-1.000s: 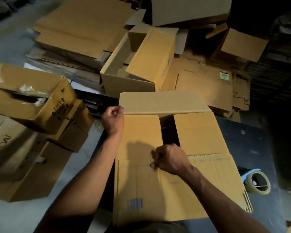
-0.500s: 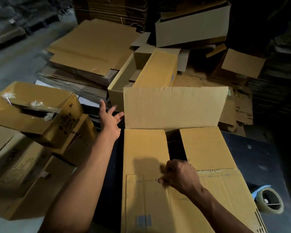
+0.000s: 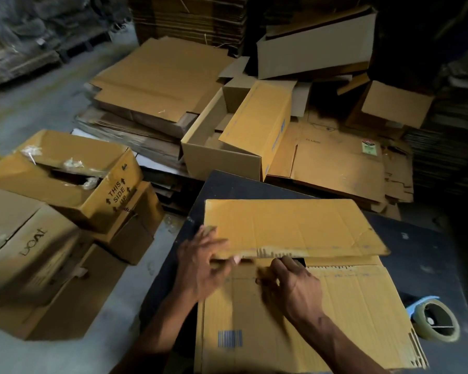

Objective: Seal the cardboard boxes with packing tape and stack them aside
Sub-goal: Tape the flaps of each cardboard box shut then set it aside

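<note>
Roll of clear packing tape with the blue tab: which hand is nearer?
Right. The right hand rests on the box's near flap, left of the roll of clear packing tape on the dark table; the left hand is farther left, at the far flap's edge.
</note>
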Available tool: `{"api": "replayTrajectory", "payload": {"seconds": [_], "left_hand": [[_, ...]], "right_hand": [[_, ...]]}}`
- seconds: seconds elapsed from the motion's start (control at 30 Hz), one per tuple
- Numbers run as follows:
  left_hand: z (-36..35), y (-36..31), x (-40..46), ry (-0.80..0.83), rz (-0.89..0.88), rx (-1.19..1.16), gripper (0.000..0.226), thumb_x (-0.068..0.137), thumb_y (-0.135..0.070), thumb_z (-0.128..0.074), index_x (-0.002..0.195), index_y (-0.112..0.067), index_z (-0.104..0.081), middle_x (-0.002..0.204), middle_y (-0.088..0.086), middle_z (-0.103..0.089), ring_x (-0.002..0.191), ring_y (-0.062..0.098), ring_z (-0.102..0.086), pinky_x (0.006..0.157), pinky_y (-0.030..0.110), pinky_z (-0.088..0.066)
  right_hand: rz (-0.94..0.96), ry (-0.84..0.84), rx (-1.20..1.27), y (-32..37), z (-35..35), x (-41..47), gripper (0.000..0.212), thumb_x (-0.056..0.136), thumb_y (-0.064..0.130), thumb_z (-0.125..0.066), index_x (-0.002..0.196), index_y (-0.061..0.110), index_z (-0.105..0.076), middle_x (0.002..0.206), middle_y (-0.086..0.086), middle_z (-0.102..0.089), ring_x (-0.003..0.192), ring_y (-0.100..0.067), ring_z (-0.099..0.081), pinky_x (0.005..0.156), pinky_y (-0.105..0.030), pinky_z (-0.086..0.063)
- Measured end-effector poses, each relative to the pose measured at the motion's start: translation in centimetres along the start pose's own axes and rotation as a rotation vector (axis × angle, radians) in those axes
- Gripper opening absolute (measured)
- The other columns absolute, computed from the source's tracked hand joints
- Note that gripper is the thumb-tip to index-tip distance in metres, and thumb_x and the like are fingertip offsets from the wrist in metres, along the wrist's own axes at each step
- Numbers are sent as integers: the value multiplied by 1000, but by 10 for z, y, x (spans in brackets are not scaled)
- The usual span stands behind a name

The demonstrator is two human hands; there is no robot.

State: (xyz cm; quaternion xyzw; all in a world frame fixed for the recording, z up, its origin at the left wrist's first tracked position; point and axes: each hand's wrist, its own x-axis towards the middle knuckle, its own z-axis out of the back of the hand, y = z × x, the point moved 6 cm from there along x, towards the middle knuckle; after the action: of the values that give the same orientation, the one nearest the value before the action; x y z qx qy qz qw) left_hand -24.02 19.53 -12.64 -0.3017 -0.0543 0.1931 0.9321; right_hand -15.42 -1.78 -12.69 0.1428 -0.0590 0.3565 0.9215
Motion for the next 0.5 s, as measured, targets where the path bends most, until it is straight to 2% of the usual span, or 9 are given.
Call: {"api": "replayTrajectory", "payload": {"seconds": [0.07,0.1,0.13,0.17,0.23,0.3,0.37,0.43,0.5], "left_hand": [[-28,0,-23,82,-18,231,93,82,-97,-13,157,-43,-29,172,-8,4,159,17,11,126,59,1],[-40,3,-33,94,-38,284,95,83,-97,-13,160,-42,-18,171,-7,13,158,18,19,125,58,6],[-47,5,-41,72,-73,291,93,86,-95,-18,161,-40,-14,172,-4,13,158,19,20,125,57,5],[-53,8,-46,31,-113,266,90,91,-90,-25,162,-36,-19,173,-3,6,159,20,16,125,57,0],[-54,16,-43,-32,-164,210,80,97,-80,-32,159,-29,-32,172,0,-12,160,19,7,125,53,-6],[-51,25,-28,-42,-185,179,77,98,-77,-33,156,-26,-37,168,-1,-24,161,19,0,127,49,-4],[-41,28,-7,-41,-211,195,76,98,-75,-32,153,-24,-45,164,-2,-35,159,21,-13,127,53,-4],[-30,24,11,-53,-271,303,69,100,-68,-34,147,-23,-55,160,-4,-42,154,23,-29,124,60,-4],[-31,8,21,-36,-354,418,63,100,-59,-34,144,-21,-59,157,-2,-46,151,21,-35,125,58,-1]], "right_hand": [[31,-39,8,-4,4,0,41,84,62,-75,98,25,-61,99,4,-56,84,-19,-53,58,-32,-49],[43,-31,6,-11,6,2,46,87,66,-67,108,26,-63,112,0,-58,97,-22,-54,71,-36,-52],[40,0,-4,-22,9,3,51,91,69,-57,120,27,-63,129,-4,-57,113,-27,-54,85,-43,-52],[18,54,-18,-37,10,4,57,95,71,-46,133,30,-59,148,-6,-51,133,-30,-47,100,-50,-48],[-56,185,-57,-79,12,0,69,97,76,-27,153,38,-41,171,-3,-20,157,-29,-14,121,-59,-25],[-119,282,-103,-126,17,-10,75,93,85,-16,158,48,-20,173,5,6,158,-23,16,125,-60,-2],[-192,358,-113,-166,23,-23,78,86,92,-10,155,56,-10,170,10,18,154,-20,29,123,-63,9],[-256,409,-60,-187,26,-36,77,85,93,-10,155,61,-6,169,15,19,154,-20,28,123,-67,4],[-299,379,54,-186,28,-44,74,88,91,-17,155,60,-11,170,18,15,156,-18,21,123,-67,-14]]}}
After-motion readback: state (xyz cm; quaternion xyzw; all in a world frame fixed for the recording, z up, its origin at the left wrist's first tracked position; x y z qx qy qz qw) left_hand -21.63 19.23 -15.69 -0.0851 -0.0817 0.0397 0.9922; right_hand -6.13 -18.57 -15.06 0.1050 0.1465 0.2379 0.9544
